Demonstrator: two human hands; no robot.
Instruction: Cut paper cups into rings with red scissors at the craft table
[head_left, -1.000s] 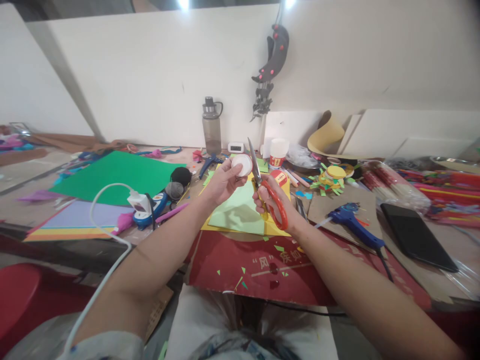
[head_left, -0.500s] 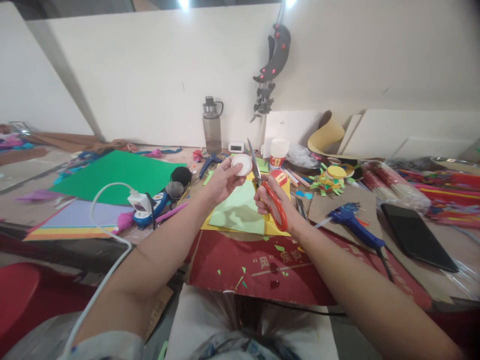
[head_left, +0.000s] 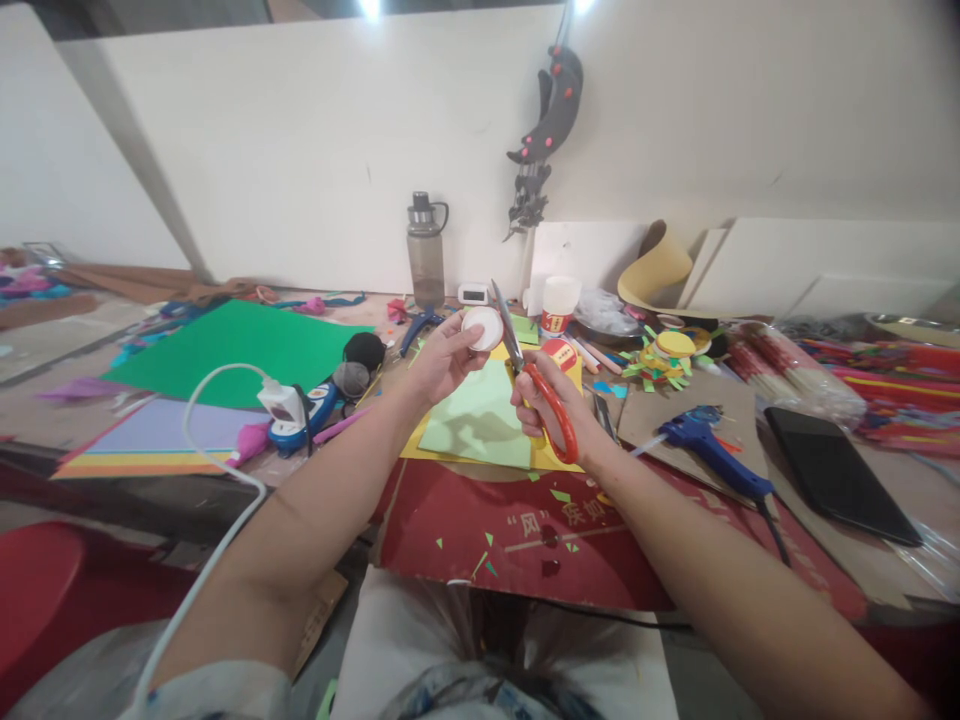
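My left hand (head_left: 448, 358) pinches a small white round piece (head_left: 482, 328) with a raised rim, which looks like the bottom of a paper cup. In my right hand (head_left: 556, 395) are scissors (head_left: 551, 408) with orange-red handles, the blades pointing up and a little left. The blades stand right beside the white piece's edge; whether they touch it I cannot tell. Below both hands lies a light green paper sheet (head_left: 480, 430) on yellow paper (head_left: 420, 445). A red printed cup piece (head_left: 559, 354) lies just behind my right hand.
A blue glue gun (head_left: 716, 455) and a black phone (head_left: 840, 475) lie at right. Behind stand a paper cup (head_left: 559, 305) and a water bottle (head_left: 426, 255). A power strip (head_left: 300, 415) with a white cable and green sheet (head_left: 240, 350) are at left. Green scraps dot the red board (head_left: 480, 530).
The scissor blades have tilted slightly to the left, nearer the white piece. Both hands otherwise keep their places and grips; the whole view has shifted very slightly.
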